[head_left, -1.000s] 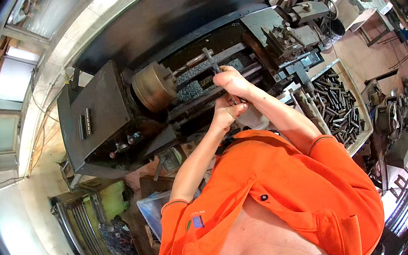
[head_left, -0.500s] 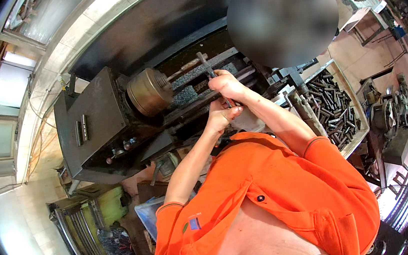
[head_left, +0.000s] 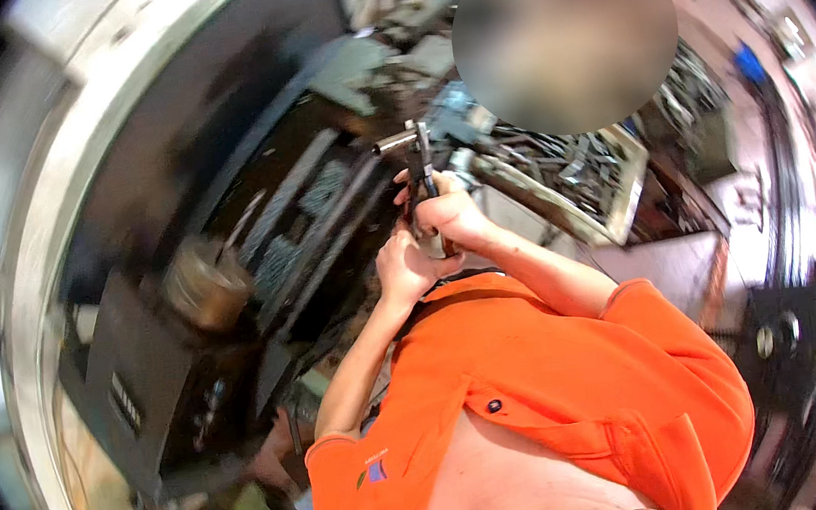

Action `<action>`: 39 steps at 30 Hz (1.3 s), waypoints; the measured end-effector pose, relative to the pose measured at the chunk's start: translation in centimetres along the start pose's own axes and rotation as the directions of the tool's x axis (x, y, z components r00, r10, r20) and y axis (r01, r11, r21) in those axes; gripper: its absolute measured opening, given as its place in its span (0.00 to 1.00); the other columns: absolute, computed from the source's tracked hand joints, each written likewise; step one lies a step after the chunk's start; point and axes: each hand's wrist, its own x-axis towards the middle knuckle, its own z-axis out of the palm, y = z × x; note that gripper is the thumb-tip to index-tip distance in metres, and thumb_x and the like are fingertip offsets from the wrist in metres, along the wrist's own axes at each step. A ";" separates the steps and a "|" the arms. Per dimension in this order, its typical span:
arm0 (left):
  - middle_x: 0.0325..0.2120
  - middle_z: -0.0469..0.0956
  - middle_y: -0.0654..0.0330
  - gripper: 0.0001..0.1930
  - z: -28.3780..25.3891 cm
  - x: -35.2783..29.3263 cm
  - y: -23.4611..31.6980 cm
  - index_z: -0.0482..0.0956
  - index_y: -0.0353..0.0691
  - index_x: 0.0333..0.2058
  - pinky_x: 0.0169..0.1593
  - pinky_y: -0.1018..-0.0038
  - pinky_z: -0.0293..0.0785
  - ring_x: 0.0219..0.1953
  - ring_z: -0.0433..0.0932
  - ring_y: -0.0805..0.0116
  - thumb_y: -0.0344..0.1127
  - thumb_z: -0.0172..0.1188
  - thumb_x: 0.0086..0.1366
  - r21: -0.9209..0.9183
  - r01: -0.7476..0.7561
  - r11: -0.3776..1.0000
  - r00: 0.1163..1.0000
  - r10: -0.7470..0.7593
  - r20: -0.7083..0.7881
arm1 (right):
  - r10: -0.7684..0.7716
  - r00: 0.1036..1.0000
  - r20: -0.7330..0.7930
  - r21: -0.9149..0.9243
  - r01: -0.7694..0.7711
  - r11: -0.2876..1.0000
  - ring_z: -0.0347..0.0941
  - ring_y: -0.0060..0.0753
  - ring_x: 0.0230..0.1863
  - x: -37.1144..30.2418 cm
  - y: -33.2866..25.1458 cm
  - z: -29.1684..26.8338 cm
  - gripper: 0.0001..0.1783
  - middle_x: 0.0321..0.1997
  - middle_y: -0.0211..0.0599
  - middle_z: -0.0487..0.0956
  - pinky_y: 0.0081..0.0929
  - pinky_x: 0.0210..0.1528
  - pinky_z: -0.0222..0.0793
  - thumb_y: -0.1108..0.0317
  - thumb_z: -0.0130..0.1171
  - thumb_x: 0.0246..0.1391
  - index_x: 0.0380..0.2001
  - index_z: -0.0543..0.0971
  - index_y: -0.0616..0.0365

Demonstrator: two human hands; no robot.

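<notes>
My right hand (head_left: 451, 215) is closed round a long metal tool that looks like a caliper (head_left: 425, 157), held nearly upright in front of my waist. A short round steel piece (head_left: 395, 143) juts out to the left at the top of it, by the jaws. My left hand (head_left: 407, 267) is closed just below and to the left, round the lower end of the caliper, touching my right hand. Some fingertips show beyond the tool, and I cannot tell which hand they belong to. The caliper's lower end is hidden by the hands.
A lathe with a dark headstock (head_left: 165, 373) and round chuck (head_left: 207, 283) stands at the left, blurred. A tray (head_left: 628, 195) full of metal parts lies beyond my right hand. A dark machine part (head_left: 785, 338) stands at the far right. A grey blurred disc covers the upper right.
The view has swung rightward, so the lathe sits farther left and lower. My hands have moved away from the chuck, and the steel piece now shows at the caliper's jaws.
</notes>
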 end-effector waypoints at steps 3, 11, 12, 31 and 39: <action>0.30 0.77 0.48 0.44 3.9 -0.5 0.6 0.66 0.33 0.46 0.39 0.63 0.72 0.34 0.77 0.50 0.56 0.69 0.32 0.104 -0.167 0.980 0.973 0.148 0.175 | 0.051 0.965 -0.257 0.060 -0.037 0.997 0.58 0.17 0.15 -4.4 -0.4 -2.8 0.24 0.32 0.35 0.75 0.17 0.12 0.50 0.78 0.45 0.35 0.42 0.70 0.61; 0.31 0.77 0.45 0.33 6.6 -1.4 2.3 0.70 0.31 0.45 0.36 0.67 0.73 0.33 0.77 0.51 0.50 0.63 0.46 0.058 -0.335 0.940 0.852 0.276 0.445 | 0.553 0.793 -0.257 0.528 -0.364 0.767 0.50 0.12 0.10 -11.9 5.1 -17.1 0.14 0.37 0.57 0.75 0.13 0.10 0.51 0.66 0.37 0.49 0.35 0.67 0.64; 0.29 0.77 0.46 0.30 6.7 -1.4 1.4 0.70 0.30 0.45 0.35 0.66 0.73 0.31 0.78 0.54 0.46 0.63 0.47 0.085 -0.263 0.961 0.861 0.194 0.470 | 0.578 0.780 -0.240 0.517 -0.401 0.756 0.50 0.12 0.10 -11.5 5.5 -18.3 0.14 0.37 0.58 0.75 0.13 0.10 0.51 0.67 0.37 0.49 0.35 0.67 0.64; 0.33 0.76 0.42 0.26 10.4 -19.8 -2.5 0.73 0.30 0.40 0.40 0.64 0.71 0.37 0.75 0.50 0.45 0.61 0.49 -0.075 0.486 0.871 0.847 -0.491 -0.203 | 0.648 0.675 0.353 0.387 -0.736 0.556 0.61 0.21 0.18 -4.7 13.1 -28.8 0.30 0.48 0.43 0.72 0.16 0.20 0.59 0.50 0.42 0.55 0.52 0.64 0.64; 0.32 0.76 0.45 0.25 11.6 -31.7 -4.3 0.73 0.30 0.41 0.37 0.62 0.72 0.34 0.76 0.52 0.44 0.60 0.49 -0.284 0.659 0.697 0.598 -0.714 -0.363 | 0.808 0.303 0.505 0.035 -0.943 0.332 0.51 0.13 0.14 -8.6 15.8 -17.8 0.29 0.33 0.34 0.69 0.13 0.17 0.50 0.54 0.44 0.50 0.46 0.67 0.69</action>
